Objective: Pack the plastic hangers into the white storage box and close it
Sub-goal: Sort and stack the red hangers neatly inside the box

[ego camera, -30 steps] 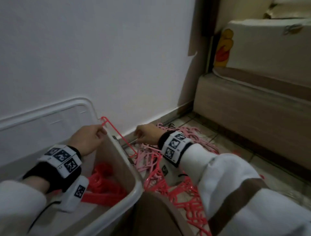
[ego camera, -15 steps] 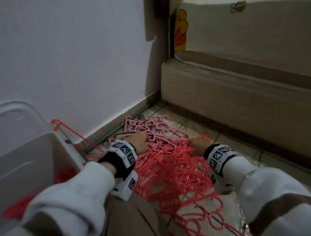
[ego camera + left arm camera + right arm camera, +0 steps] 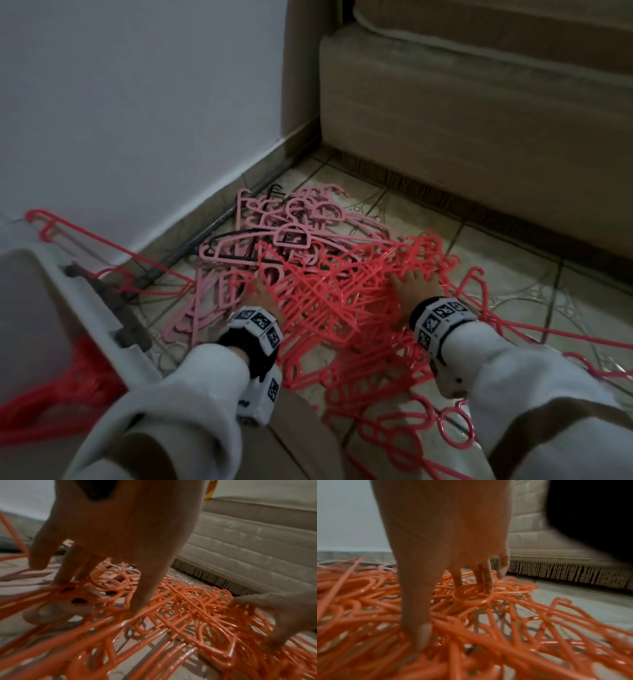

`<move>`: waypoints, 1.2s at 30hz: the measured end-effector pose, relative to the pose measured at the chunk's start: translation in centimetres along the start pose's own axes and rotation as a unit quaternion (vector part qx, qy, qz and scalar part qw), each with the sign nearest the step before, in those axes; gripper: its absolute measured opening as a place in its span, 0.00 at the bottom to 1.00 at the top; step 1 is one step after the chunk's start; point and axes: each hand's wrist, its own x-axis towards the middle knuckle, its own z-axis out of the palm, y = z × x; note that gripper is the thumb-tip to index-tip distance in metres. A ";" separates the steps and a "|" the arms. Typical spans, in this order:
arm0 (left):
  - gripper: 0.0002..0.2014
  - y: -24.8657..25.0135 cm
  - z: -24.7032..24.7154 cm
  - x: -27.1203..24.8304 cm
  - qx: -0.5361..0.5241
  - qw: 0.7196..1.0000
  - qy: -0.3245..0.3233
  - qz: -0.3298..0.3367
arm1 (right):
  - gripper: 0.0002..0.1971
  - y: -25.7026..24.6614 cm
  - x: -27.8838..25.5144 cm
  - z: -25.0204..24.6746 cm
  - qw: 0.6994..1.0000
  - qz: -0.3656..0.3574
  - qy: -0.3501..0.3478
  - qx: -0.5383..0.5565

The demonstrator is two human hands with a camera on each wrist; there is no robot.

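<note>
On the floor (image 3: 513, 284), a bunch is best gathered from both sides, with both hands, left (image 3: 262, 294) and right (image 3: 412, 286), fingers spread and gripping nothing, pressed into the hangers (image 3: 335, 294) beside the box (image 3: 85, 308).

i kneel on a patterned beige tiled floor (image 3: 534, 284) in dim light. a plain white wall (image 3: 137, 102) rises ahead; a beige upholstered bed base (image 3: 479, 137) stands at my right.

Pretty clearly a home bedroom is being shown: a quilted mattress (image 3: 496, 61) is being seen against a plain wall (image 3: 137, 102), over patterned floor tiles (image 3: 531, 294).
</note>
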 end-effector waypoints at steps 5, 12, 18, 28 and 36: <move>0.32 0.9 -0.1 -0.4 -0.010 0.999 0.036 0.003 | 0.41 -0.3 -0.7 -0.6 0.997 0.018 0.051 -0.047; 0.30 2.0 -0.3 -0.8 -0.049 0.996 0.035 0.068 | 0.39 -0.7 -1.4 0.1 0.995 -0.077 0.047 -0.037; 0.24 2.9 1.1 -1.6 -0.109 0.980 -0.079 0.146 | 0.23 0.6 -1.9 -1.0 0.982 -0.112 0.111 0.103; 0.26 3.6 2.6 -1.6 -0.052 0.987 -0.058 0.139 | 0.48 -1.4 2.3 -3.8 0.978 -0.149 0.094 0.114; 0.54 2.8 1.5 -3.0 -0.030 0.999 -0.017 -0.002 | 0.29 -3.2 2.9 -3.7 0.989 -0.147 0.023 -0.001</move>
